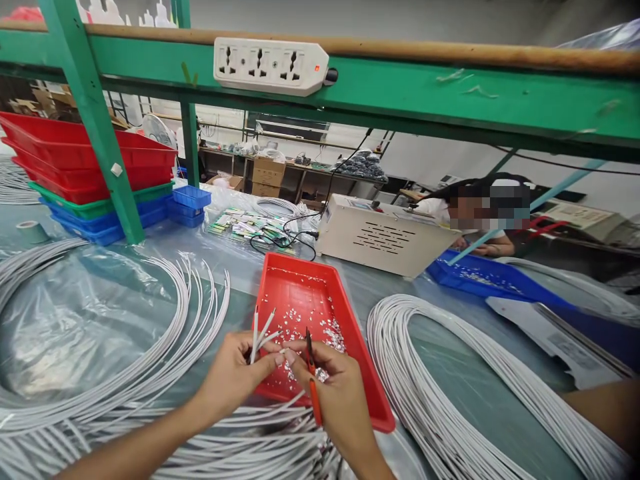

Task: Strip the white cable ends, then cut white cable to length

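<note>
My left hand (pixel 235 370) is closed around several white cables (pixel 256 339), whose cut ends stick up past the fingers. In my right hand (pixel 335 387) is an orange-handled hand tool (pixel 314 393) with a dark, narrow tip pointing up; whether it is scissors or cutters I cannot tell. The thumbs and index fingers of both hands meet at one cable end, which the fingertips mostly cover. Under the hands lies a red tray (pixel 345 287) with many small silvery foil scraps (pixel 334 332) scattered in it.
Coiled white cables lie at left (pixel 175 327) and right (pixel 400 333). Behind the tray stands a beige metal box (pixel 385 240). Stacked bins (pixel 145 157) are at back left. A green beam with a power strip (pixel 270 65) crosses above. Another person (pixel 493 247) bends near a blue tray (pixel 480 277).
</note>
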`<state>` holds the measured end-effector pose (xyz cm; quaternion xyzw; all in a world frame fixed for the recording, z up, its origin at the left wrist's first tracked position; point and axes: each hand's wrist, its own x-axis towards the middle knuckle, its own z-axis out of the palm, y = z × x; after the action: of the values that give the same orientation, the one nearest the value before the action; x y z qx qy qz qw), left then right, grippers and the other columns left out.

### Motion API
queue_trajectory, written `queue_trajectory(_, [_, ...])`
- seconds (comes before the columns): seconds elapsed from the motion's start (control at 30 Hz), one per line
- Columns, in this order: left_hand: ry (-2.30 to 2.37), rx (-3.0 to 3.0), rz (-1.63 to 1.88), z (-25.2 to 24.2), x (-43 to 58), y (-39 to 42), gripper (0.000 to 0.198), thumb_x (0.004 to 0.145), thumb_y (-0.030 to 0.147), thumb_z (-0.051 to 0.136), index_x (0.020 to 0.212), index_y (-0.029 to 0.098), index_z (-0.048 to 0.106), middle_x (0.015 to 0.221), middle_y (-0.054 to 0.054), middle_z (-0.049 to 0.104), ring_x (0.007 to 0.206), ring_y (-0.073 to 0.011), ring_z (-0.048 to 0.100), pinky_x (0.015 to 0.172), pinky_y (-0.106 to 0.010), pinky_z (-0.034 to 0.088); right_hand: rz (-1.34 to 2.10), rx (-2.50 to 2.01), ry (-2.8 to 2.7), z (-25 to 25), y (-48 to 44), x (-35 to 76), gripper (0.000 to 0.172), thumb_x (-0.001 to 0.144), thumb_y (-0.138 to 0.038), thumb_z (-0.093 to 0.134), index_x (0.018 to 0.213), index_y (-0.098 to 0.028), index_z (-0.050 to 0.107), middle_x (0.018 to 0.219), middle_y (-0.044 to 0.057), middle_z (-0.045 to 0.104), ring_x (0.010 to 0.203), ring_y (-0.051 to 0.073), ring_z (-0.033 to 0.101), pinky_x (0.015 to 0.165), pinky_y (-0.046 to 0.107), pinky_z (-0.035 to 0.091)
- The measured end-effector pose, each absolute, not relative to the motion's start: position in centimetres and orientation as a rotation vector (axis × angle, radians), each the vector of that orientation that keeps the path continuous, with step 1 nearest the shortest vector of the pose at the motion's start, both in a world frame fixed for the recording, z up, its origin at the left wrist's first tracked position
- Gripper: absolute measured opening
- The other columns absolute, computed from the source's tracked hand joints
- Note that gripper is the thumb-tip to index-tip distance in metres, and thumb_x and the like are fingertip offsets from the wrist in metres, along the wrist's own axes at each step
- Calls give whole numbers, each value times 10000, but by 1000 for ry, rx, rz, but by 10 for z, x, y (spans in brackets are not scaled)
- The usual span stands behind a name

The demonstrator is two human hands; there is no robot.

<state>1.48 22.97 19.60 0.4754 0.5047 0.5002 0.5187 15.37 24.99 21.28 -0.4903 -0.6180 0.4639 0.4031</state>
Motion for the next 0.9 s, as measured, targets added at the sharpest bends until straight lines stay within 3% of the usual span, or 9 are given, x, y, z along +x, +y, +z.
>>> queue_trajectory(0.33, [1295,1108,1229,192,16,227,259,663,349,653,663,90,667,637,-64,639,583,-138,510,570,-245,375,1232,-1198,-1430,209,249,149,175,621,-286,645,691,-137,703,461,-22,490,429,93,422,417,205,362])
queue_trajectory(0.67, [1162,1063,1206,197,16,228,288,682,384,645,656,98,638,628,-46,618,602,-133,512,598,-244,388,1300,-1175,-1348,208,251,150,138,586,-243,670,678,-142,692,464,-28,505,427,76,387,413,193,342])
queue_trajectory(0.9, [1099,1112,1148,198,15,226,342,746,431,574,605,120,590,481,48,447,412,-42,280,452,-198,251,1349,-1157,-1322,207,252,150,148,564,-212,702,700,-154,696,476,-41,491,437,67,371,419,182,329])
